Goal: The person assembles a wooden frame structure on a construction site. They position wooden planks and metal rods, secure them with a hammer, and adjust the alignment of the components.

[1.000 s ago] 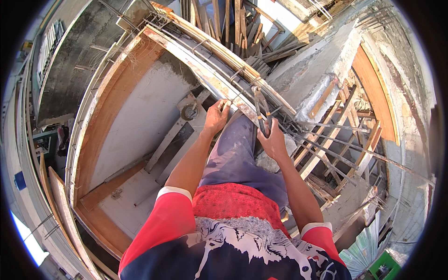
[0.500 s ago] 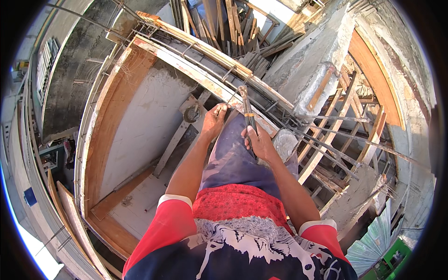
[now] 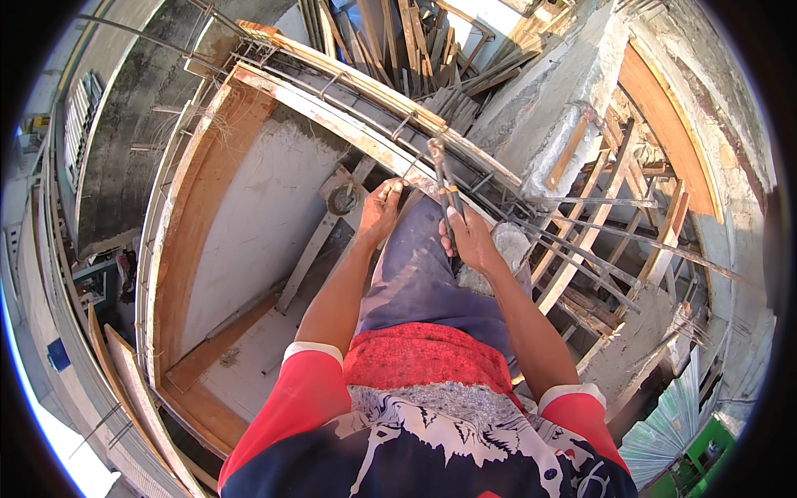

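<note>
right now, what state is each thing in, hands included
left hand: closed in a pinch, apparently on a thin wire
right hand: closed around the pincers
pincers: held, head pointing away from the person
rebar: bare
near formwork board: stained
scrap timber: loosely piled

An outdoor building site: a long cage of grey steel reinforcing bars (image 3: 404, 127) runs between pale boards (image 3: 357, 126) across the far side; orange-brown wooden panels (image 3: 197, 199) stand left, brown timber planks (image 3: 397, 37) lean beyond, and a rough grey concrete beam (image 3: 535, 124) lies far right.
</note>
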{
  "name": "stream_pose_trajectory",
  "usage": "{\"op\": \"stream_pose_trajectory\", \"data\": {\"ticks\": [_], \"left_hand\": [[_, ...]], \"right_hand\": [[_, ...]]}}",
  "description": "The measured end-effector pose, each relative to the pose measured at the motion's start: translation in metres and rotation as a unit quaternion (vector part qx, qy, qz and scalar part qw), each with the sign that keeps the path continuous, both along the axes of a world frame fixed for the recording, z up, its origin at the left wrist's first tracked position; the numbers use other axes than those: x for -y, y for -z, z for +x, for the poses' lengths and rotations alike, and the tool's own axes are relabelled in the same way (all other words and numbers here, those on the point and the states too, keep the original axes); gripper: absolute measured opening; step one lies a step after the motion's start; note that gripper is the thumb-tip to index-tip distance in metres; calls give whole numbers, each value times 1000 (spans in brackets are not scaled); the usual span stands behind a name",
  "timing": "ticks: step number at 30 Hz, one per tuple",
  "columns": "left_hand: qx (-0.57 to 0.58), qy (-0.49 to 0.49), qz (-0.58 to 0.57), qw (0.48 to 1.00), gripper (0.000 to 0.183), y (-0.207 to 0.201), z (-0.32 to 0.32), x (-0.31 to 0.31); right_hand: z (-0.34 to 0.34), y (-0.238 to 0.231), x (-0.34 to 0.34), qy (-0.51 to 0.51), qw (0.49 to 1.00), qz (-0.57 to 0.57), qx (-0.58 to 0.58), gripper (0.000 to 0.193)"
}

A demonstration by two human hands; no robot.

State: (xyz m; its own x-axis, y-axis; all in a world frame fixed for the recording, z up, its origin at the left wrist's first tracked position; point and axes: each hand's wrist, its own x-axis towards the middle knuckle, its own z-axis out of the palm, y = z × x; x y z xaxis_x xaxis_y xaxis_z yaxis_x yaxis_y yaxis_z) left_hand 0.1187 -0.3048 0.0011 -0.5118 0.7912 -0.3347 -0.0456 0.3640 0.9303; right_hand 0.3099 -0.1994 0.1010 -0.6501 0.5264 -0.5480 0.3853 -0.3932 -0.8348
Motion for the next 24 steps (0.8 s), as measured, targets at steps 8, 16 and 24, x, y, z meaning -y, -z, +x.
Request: {"op": "stream_pose_trajectory", "data": {"ticks": [8, 16, 24], "left_hand": [[-3, -6, -11, 1000, 31, -17, 6, -3], [-39, -14, 1, 999, 31, -18, 6, 1], [-103, -1, -51, 993, 33, -22, 13, 5]], "right_hand": [[66, 22, 29, -70, 916, 385, 89, 54], [122, 37, 45, -6, 791, 523, 318, 66], [118, 27, 48, 13, 771, 520, 368, 72]]}}
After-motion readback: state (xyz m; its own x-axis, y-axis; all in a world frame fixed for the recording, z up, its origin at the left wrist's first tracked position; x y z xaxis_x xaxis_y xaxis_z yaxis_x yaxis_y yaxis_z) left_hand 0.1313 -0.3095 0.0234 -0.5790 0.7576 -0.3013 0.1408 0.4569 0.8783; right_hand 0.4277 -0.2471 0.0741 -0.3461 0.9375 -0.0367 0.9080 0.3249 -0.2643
